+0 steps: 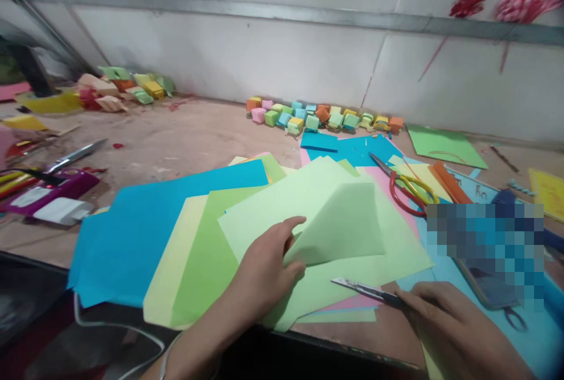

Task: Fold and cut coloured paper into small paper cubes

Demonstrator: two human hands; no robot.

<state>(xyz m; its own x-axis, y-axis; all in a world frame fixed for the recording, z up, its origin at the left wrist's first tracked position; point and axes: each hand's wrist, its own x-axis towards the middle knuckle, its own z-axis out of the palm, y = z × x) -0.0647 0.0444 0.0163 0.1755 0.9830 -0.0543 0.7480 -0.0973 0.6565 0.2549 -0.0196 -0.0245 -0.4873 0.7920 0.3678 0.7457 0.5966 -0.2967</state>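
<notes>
A pale green sheet of paper (343, 227) is folded over on itself, its near edge running into my left hand (273, 262). The thumb and fingers of that hand are closed on the fold. More pale green paper (259, 221) lies flat beneath. My right hand (445, 309), at the lower right, grips the dark handle of a craft knife (359, 289). Its thin metal blade points left, over the front part of the paper. Bright green (211, 251), cream (170, 262) and blue sheets (141, 221) fan out to the left.
Scissors (414, 189) with red and yellow handles lie right of the paper. A phone (489, 280) is beyond my right hand. Small coloured paper boxes (312, 118) line the wall. At the left sit a purple device (53, 192) and a blade-like metal tool (79, 154).
</notes>
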